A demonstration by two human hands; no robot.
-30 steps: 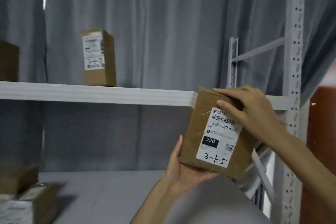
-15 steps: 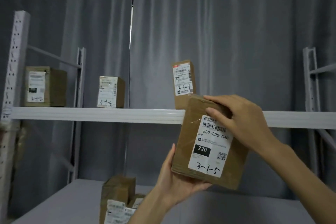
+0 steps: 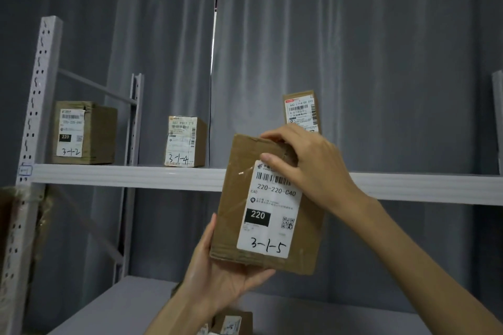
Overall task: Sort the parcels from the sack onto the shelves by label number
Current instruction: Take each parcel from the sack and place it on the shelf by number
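Parcel point(image 3: 268, 205) marked 3-1-5, centre of frame, before the upper shelf point(image 3: 130, 177) | left hand point(image 3: 217, 275) cups its bottom corner, right hand point(image 3: 307, 168) grips its top edge | looks light, stiff cardboard, taped face likely slick; best held by opposite edges.

5 parcels point(image 3: 268, 204), 2 shelves point(image 3: 130, 177), 2 hands point(image 3: 307, 163).

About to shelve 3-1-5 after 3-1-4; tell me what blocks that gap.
Nothing visible blocks it. The shelf is bare between the 3-1-4 parcel and the tall parcel behind the held 3-1-5 parcel, which hides part of the gap.
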